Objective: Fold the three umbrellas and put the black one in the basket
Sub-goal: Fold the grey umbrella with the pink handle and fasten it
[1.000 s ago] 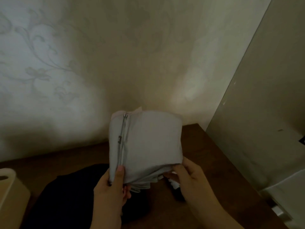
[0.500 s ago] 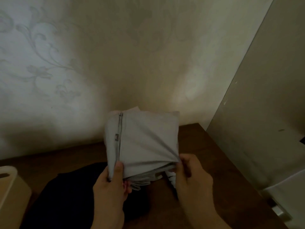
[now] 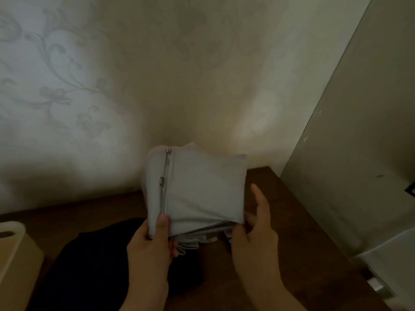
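Pale grey umbrella (image 3: 197, 194) up in the middle, canopy gathered flat, one metal rib down its left side, pleats bunched at the near edge. Left hand (image 3: 149, 245) pinches that near-left corner, thumb on top. Right hand (image 3: 253, 230) has its fingers loose and straight, touching the right edge. One black umbrella (image 3: 94, 265) lies on the bench (image 3: 280, 198) beneath; one cream basket (image 3: 15, 254) near left.
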The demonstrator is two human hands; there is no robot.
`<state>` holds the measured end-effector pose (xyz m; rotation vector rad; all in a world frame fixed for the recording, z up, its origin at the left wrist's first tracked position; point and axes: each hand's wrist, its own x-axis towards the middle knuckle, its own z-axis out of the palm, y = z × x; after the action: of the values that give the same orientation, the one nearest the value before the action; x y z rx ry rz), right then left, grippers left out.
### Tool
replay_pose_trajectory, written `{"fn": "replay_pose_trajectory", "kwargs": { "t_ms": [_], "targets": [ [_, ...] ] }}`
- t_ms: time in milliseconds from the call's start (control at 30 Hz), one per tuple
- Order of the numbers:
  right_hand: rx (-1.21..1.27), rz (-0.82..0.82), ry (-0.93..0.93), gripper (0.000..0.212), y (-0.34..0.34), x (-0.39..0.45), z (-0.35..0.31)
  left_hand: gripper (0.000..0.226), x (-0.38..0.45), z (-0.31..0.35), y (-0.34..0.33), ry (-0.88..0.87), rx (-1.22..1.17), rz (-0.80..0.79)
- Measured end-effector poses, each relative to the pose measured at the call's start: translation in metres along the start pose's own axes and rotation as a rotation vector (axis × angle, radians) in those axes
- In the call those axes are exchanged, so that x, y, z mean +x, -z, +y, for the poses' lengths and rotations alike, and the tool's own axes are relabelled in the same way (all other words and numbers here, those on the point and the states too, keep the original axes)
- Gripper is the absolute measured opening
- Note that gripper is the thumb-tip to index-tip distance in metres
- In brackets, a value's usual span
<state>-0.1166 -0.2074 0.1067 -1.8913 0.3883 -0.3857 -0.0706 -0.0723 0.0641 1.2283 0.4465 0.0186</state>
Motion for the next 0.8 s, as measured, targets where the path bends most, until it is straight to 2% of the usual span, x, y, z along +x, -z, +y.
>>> {"fn": "replay_pose_trajectory", "kwargs": {
  "t_ms": [67,133,200,267,367,433,500,533,633,667,733,767,800],
  "targets": [
    [0.196,0.037,-0.126,0.054,-0.006,0.000,0.007,0.012,-0.002,0.000,0.000,-0.019,0.006,-0.015],
    [0.373,-0.020,-0.255,0.039,-0.013,0.001,0.011,0.013,-0.003,-0.001,0.000,-0.039,0.021,-0.019],
    [0.537,-0.056,-0.304,0.033,-0.016,-0.003,0.009,0.010,-0.004,-0.003,0.001,-0.054,0.047,-0.014],
    [0.491,-0.026,-0.173,0.033,-0.013,-0.008,0.006,0.007,-0.005,-0.005,0.002,-0.060,0.078,-0.010],
    [0.256,-0.027,0.013,0.046,-0.003,-0.004,0.000,0.016,-0.008,-0.009,0.004,-0.060,0.119,-0.019],
    [0.117,-0.078,-0.011,0.048,0.000,-0.001,0.004,0.021,-0.009,-0.009,0.005,-0.053,0.119,-0.008],
    [0.078,-0.084,-0.050,0.032,0.000,-0.003,0.002,0.021,-0.011,-0.007,0.005,-0.041,0.114,-0.011],
    [0.149,-0.051,-0.066,0.029,-0.002,-0.005,0.002,0.020,-0.012,-0.006,0.005,-0.041,0.119,-0.006],
    [0.581,0.005,-0.244,0.026,-0.013,-0.014,0.008,0.018,-0.014,-0.006,0.005,-0.058,0.141,-0.025],
    [0.691,-0.057,-0.260,0.036,-0.016,-0.019,0.011,0.018,-0.015,-0.005,0.004,-0.060,0.138,-0.040],
    [0.688,-0.306,-0.268,0.082,-0.026,-0.028,0.014,0.016,-0.018,-0.002,0.003,-0.052,0.146,-0.050],
    [0.609,-0.399,-0.248,0.083,-0.028,-0.032,0.010,0.016,-0.019,-0.002,0.003,-0.048,0.147,-0.051],
    [0.535,-0.399,-0.223,0.069,-0.031,-0.032,0.010,0.015,-0.021,0.000,0.003,-0.040,0.144,-0.056]
  ]
}}
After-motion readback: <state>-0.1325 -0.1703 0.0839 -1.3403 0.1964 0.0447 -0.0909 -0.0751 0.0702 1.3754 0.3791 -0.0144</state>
